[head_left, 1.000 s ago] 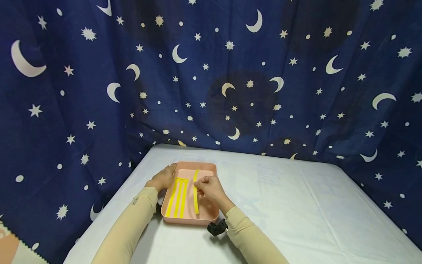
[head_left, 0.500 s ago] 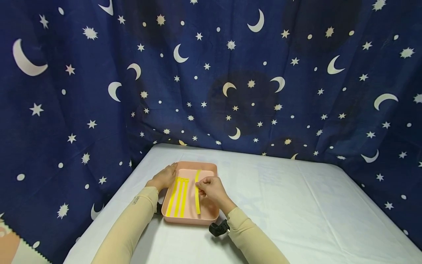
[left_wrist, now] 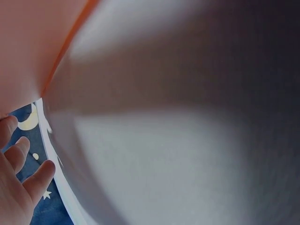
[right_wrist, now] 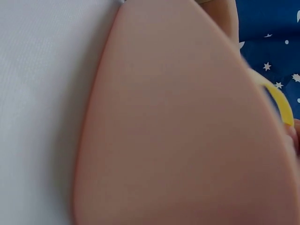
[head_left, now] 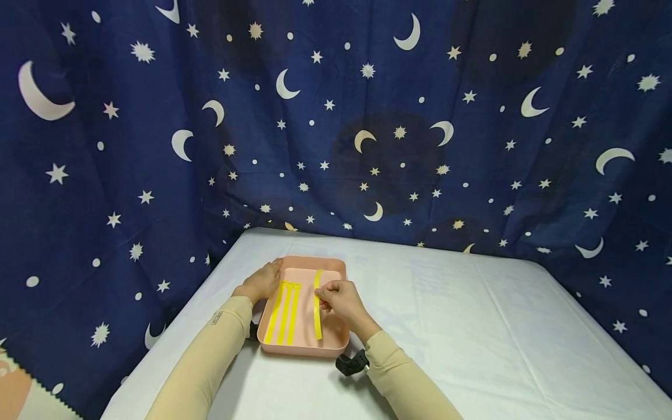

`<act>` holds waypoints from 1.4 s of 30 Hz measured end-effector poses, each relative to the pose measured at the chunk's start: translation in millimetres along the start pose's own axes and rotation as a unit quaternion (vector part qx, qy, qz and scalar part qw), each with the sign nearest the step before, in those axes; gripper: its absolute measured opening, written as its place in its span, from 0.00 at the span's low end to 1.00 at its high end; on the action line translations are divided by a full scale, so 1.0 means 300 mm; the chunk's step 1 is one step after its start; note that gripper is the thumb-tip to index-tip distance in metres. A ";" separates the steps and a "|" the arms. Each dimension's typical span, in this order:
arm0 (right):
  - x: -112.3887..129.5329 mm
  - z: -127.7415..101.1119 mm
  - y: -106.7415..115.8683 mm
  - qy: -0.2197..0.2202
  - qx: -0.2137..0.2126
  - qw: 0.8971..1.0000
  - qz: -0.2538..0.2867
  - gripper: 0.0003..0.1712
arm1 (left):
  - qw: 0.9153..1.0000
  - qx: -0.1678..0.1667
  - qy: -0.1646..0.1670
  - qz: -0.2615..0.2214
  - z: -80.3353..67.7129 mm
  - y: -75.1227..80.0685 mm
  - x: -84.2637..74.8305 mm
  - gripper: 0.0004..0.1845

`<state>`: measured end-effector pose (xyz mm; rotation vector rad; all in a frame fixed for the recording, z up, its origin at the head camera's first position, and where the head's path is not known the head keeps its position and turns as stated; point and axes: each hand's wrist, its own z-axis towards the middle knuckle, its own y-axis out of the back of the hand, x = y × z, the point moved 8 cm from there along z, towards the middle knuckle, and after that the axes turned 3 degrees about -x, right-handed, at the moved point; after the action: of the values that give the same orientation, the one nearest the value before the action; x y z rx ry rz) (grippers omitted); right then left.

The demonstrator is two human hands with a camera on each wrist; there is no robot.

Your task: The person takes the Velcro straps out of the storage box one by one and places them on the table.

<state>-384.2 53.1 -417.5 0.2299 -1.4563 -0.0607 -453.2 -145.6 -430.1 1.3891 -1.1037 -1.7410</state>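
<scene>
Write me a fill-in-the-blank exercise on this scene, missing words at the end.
1. The right hand pinches a strip whose colour is ____.
2. In the tray, ____ other strips lie side by side.
3. In the head view, the left hand is at the tray's ____ side.
4. The blue curtain behind the table is printed with stars, dots and crescent ____.

Missing words: yellow; three; left; moons.
</scene>
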 end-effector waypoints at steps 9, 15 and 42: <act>-0.002 0.000 0.004 0.002 0.008 1.000 0.010 0.11 | 1.000 -0.003 -0.001 0.002 0.001 -0.003 0.001 0.28; -0.004 0.001 0.007 0.001 0.005 1.000 0.017 0.10 | 1.000 -0.001 0.002 0.000 0.005 -0.005 0.002 0.28; 0.090 -0.075 0.042 -0.011 -0.002 1.000 0.029 0.09 | 1.000 -0.002 -0.007 -0.001 0.004 0.000 0.001 0.28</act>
<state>-360.2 63.2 -390.9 0.1846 -1.4827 -0.0198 -454.3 -145.7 -430.1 1.3774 -1.1055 -1.7548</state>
